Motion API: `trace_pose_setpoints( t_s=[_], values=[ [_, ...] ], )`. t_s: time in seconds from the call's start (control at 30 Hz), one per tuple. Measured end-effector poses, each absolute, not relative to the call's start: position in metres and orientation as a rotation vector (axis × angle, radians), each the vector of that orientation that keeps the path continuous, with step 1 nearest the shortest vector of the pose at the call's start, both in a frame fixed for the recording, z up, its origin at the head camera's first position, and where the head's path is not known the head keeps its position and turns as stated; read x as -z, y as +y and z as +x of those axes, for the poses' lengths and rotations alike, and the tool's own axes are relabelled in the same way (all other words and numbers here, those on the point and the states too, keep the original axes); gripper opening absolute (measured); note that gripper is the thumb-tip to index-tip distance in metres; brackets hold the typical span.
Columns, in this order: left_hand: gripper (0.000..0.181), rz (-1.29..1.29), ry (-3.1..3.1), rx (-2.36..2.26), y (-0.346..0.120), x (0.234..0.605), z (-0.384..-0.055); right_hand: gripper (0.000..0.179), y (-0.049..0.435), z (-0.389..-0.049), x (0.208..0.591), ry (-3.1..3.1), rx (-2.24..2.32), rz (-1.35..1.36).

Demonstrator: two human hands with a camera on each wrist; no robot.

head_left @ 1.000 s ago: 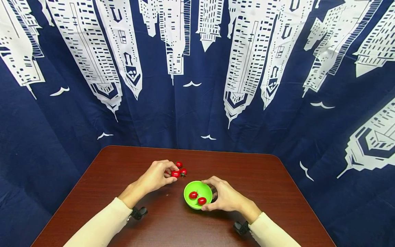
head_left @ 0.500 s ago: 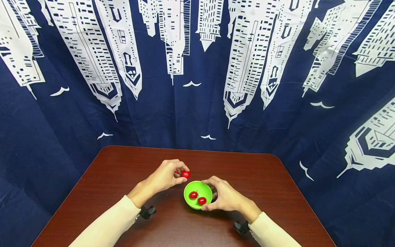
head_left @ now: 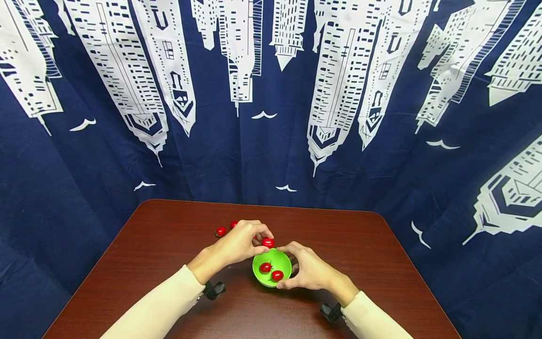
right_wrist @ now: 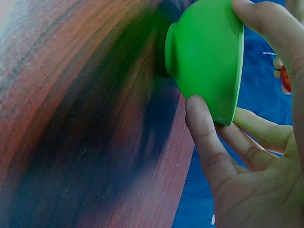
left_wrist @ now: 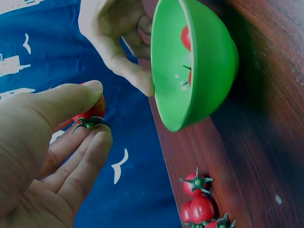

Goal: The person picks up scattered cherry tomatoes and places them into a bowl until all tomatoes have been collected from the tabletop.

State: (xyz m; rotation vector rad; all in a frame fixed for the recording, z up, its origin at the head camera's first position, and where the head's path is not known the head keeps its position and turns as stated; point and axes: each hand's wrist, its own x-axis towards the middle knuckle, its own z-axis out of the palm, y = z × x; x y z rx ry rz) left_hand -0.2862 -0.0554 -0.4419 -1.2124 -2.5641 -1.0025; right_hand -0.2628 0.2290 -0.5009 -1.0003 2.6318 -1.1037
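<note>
My left hand (head_left: 237,242) pinches a red cherry tomato (head_left: 268,243) between thumb and fingers, just above the far rim of a green bowl (head_left: 277,258). In the left wrist view this tomato (left_wrist: 97,108) shows its green, leafy stem end. Two more cherry tomatoes, one (head_left: 265,268) left of the other (head_left: 277,276), lie inside the bowl. Thumb and fingers of my right hand (head_left: 312,270) hold the bowl by its right side. From the right wrist view, fingers touch the bowl's outer wall (right_wrist: 209,57) while the thumb is at its rim.
Several loose cherry tomatoes (left_wrist: 199,209) lie on the brown wooden table (head_left: 351,240); in the head view one tomato (head_left: 220,231) shows left of my left hand, which partly hides others. A dark blue curtain (head_left: 271,155) with white buildings hangs behind the table.
My left hand has taken hold of a cherry tomato from the group and carried it right to the bowl, uncovering tomatoes behind it. My right hand and the bowl have stayed put.
</note>
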Motion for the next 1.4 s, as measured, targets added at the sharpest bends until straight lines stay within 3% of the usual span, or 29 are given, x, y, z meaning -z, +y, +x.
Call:
trace_pose_setpoints(
  t_s=[1.07, 1.4],
  values=[
    [0.022, -1.285, -2.602, 0.902, -0.035, 0.454, -0.286, 0.08, 0.229, -0.264, 0.502, 2.656, 1.096, -1.026],
    [0.048, -1.224, -2.683, 0.873, -0.039, 0.455, -0.282, 0.089, 0.229, -0.264, 0.502, 2.645, 1.102, -1.029]
  ],
)
